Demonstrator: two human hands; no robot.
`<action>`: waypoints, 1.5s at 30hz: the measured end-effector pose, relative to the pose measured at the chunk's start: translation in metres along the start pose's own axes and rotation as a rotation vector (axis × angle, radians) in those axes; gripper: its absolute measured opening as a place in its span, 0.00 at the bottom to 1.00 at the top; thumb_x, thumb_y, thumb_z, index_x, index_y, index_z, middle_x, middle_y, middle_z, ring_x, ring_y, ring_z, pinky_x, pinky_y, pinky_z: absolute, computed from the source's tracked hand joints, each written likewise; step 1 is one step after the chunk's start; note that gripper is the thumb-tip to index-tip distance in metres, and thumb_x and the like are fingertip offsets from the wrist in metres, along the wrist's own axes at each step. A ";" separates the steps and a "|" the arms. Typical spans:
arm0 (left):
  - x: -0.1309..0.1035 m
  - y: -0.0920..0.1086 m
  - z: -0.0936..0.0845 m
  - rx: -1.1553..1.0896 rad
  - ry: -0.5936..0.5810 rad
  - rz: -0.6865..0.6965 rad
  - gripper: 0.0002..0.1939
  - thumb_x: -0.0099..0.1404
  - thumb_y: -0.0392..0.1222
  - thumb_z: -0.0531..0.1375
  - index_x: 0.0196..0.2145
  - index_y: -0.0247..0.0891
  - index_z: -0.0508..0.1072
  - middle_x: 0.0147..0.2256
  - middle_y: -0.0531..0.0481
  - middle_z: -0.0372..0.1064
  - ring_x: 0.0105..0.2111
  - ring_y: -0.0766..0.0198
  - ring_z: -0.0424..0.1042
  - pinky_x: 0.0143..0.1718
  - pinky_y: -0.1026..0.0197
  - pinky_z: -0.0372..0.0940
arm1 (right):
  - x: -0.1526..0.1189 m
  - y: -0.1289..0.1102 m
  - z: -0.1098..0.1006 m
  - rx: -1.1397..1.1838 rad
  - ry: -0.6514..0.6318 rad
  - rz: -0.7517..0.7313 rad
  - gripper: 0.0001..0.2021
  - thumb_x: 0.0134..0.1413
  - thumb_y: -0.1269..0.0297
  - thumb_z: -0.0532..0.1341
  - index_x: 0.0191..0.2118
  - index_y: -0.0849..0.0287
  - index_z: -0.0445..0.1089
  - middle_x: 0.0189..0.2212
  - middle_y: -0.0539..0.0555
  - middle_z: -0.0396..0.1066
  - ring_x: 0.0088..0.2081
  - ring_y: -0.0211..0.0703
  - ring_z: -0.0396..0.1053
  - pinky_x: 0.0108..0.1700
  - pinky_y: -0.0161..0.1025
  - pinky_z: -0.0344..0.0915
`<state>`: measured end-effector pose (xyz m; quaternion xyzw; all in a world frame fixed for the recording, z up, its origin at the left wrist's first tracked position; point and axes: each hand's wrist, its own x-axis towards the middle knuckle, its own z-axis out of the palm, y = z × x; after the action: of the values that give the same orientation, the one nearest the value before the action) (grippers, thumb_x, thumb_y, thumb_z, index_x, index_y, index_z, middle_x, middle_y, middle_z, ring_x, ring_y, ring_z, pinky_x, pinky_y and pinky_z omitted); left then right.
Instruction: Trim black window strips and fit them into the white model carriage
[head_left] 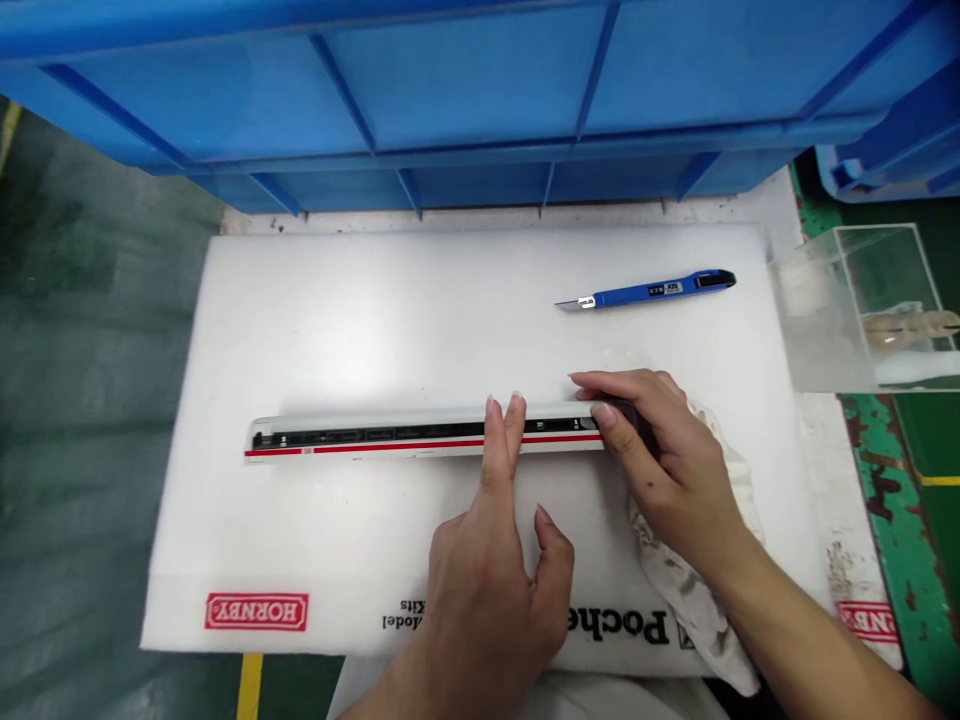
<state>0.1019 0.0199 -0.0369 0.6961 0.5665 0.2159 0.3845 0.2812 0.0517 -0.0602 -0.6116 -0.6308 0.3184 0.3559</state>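
Observation:
A long white model train carriage (420,446) with a black window band and a red stripe lies crosswise on the white foam board (337,320). My right hand (660,440) grips its right end, thumb on the near side and fingers over the far side. A dark part shows under that palm; its shape is mostly hidden. Two outstretched fingers of my left hand (499,570) rest across the carriage right of its middle, with the thumb held apart. Beyond the right hand lies a blue craft knife (652,290), blade bared and pointing left. Crumpled white cloth (694,590) sits below my right wrist.
Large blue plastic crates (480,90) stand along the far side. To the right, a clear acrylic box (847,310) holds something pale and partly hidden. Green floor (90,400) with yellow lines shows at the left.

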 end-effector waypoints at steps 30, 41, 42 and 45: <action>-0.019 -0.030 -0.046 -0.229 -0.056 -0.188 0.51 0.71 0.30 0.54 0.72 0.67 0.24 0.75 0.46 0.41 0.20 0.75 0.59 0.25 0.61 0.66 | -0.007 0.012 0.002 -0.055 0.051 0.101 0.13 0.66 0.52 0.59 0.51 0.42 0.75 0.49 0.50 0.77 0.53 0.55 0.72 0.56 0.52 0.62; -0.024 -0.052 -0.062 -0.265 0.194 -0.246 0.45 0.74 0.31 0.50 0.72 0.67 0.27 0.75 0.44 0.41 0.20 0.75 0.51 0.22 0.63 0.59 | -0.010 0.018 0.002 -0.086 0.069 0.089 0.12 0.66 0.51 0.59 0.51 0.40 0.75 0.52 0.49 0.76 0.55 0.58 0.72 0.55 0.54 0.66; -0.023 -0.052 -0.061 -0.261 0.191 -0.264 0.46 0.74 0.30 0.50 0.72 0.67 0.26 0.75 0.44 0.42 0.20 0.75 0.50 0.22 0.63 0.58 | -0.010 0.017 0.002 -0.083 0.068 0.098 0.12 0.66 0.51 0.59 0.51 0.40 0.75 0.52 0.49 0.77 0.54 0.58 0.72 0.55 0.55 0.65; -0.022 -0.051 -0.056 -0.201 0.212 -0.294 0.48 0.72 0.29 0.51 0.72 0.68 0.25 0.74 0.45 0.45 0.19 0.76 0.50 0.22 0.63 0.58 | -0.009 0.014 0.001 -0.080 0.067 0.111 0.13 0.65 0.50 0.59 0.50 0.40 0.75 0.50 0.49 0.77 0.53 0.57 0.73 0.55 0.55 0.65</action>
<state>0.0235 0.0188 -0.0393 0.5376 0.6749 0.2849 0.4175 0.2880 0.0430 -0.0734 -0.6697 -0.5960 0.2914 0.3338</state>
